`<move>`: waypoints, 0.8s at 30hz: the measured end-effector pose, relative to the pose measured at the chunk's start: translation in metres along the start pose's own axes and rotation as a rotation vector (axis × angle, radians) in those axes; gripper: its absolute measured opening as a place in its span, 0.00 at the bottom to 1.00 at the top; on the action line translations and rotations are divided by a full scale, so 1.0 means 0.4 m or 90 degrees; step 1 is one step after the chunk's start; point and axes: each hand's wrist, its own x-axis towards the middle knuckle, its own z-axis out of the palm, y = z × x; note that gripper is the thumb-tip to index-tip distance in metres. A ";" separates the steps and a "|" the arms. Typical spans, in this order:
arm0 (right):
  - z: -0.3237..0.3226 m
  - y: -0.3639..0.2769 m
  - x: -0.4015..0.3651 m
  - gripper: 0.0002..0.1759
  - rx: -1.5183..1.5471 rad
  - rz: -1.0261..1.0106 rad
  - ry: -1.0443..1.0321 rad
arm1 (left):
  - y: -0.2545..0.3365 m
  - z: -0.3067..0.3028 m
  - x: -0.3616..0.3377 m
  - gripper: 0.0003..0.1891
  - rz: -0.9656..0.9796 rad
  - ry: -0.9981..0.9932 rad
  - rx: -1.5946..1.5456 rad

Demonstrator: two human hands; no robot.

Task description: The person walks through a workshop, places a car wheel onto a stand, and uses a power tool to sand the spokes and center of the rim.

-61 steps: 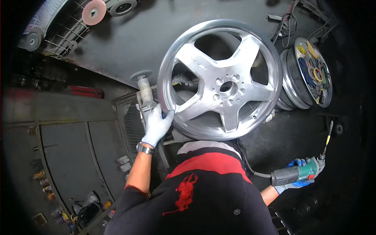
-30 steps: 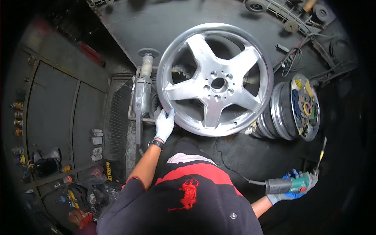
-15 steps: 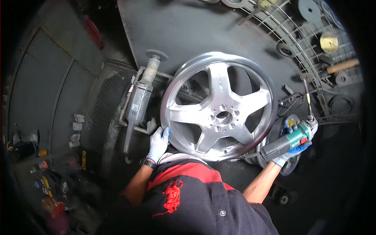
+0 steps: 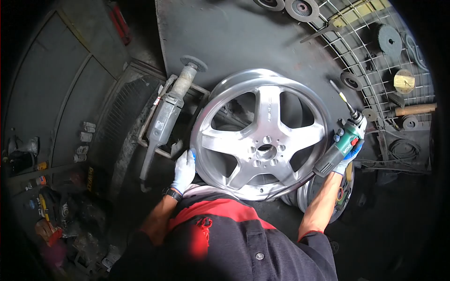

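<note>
A silver five-spoke alloy wheel (image 4: 261,169) lies face up in front of me, its spokes bright. My left hand (image 4: 184,168), in a white glove with blue fingertips, is closed on the left edge of its rim. In my right hand (image 4: 350,157), also gloved, is a green and black angle grinder (image 4: 339,146), gripped around the body. A chuck sits at the grinder's head with a long thin bit (image 4: 340,92) pointing up and left. The tool is held beside the wheel's right edge, with its rear end close to the rim.
A larger grey power tool (image 4: 165,119) with a disc lies left of the wheel. Another wheel (image 4: 307,192) is low on the right. Flap discs (image 4: 302,9) and a wooden handle (image 4: 415,109) are by the wire rack (image 4: 347,35). A coiled cable (image 4: 404,149) lies at right.
My right hand has raised the grinder, and its bit has swung left toward the wheel's upper right. My left hand stays at the rim. The view has shifted slightly.
</note>
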 end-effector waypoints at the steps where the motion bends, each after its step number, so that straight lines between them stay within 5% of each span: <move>1: -0.014 0.002 -0.004 0.45 0.036 0.009 -0.020 | 0.009 -0.003 0.010 0.23 0.001 0.000 0.004; 4: -0.059 0.012 -0.052 0.45 0.099 0.063 -0.053 | 0.023 -0.024 0.053 0.22 0.048 -0.016 0.029; 10: -0.180 0.064 -0.273 0.48 0.110 -0.051 0.056 | 0.177 -0.039 0.231 0.20 0.116 -0.001 -0.008; 15: -0.151 0.219 -0.571 0.46 0.171 -0.156 0.271 | 0.452 -0.002 0.372 0.24 0.288 -0.026 -0.023; 20: -0.102 0.419 -0.770 0.41 0.349 -0.343 0.487 | 0.660 0.076 0.426 0.25 0.235 -0.167 0.091; 24: -0.032 0.430 -0.847 0.40 0.321 -0.393 0.594 | 0.654 0.093 0.467 0.25 0.313 -0.179 0.146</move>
